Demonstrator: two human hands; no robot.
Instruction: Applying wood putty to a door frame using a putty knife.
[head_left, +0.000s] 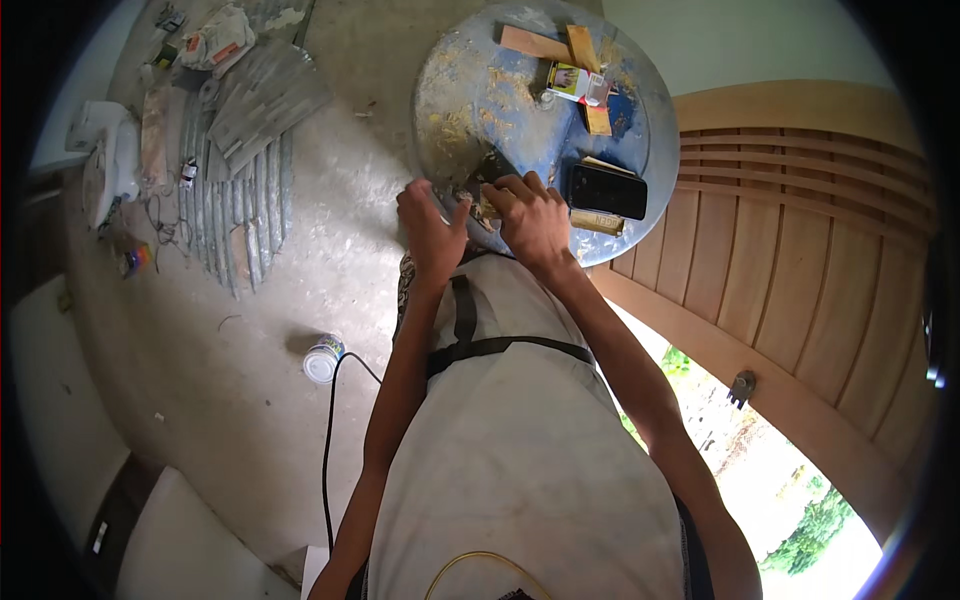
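Observation:
My left hand (433, 238) is at the near left rim of a round blue drum-like tabletop (517, 142). Its thumb stands apart from the fingers, and nothing shows between them. My right hand (534, 223) is palm down at the near edge, fingers curled over a small yellowish-brown wooden piece (495, 199), mostly covered by the hand. Curled wood shavings (486, 223) lie between my hands. Just beyond is a dark flat piece (501, 163); its kind is unclear. Beside my right hand, a black smartphone (609, 191) rests above a cardboard box (598, 222) bearing writing.
Wood strips (534, 43) and a small printed box (568, 81) lie at the tabletop's far side. A slatted wooden door (780, 285) is at right. On the floor at left are a can (322, 361), a black cable (328, 450), corrugated sheets (225, 225) and a white toilet (112, 161).

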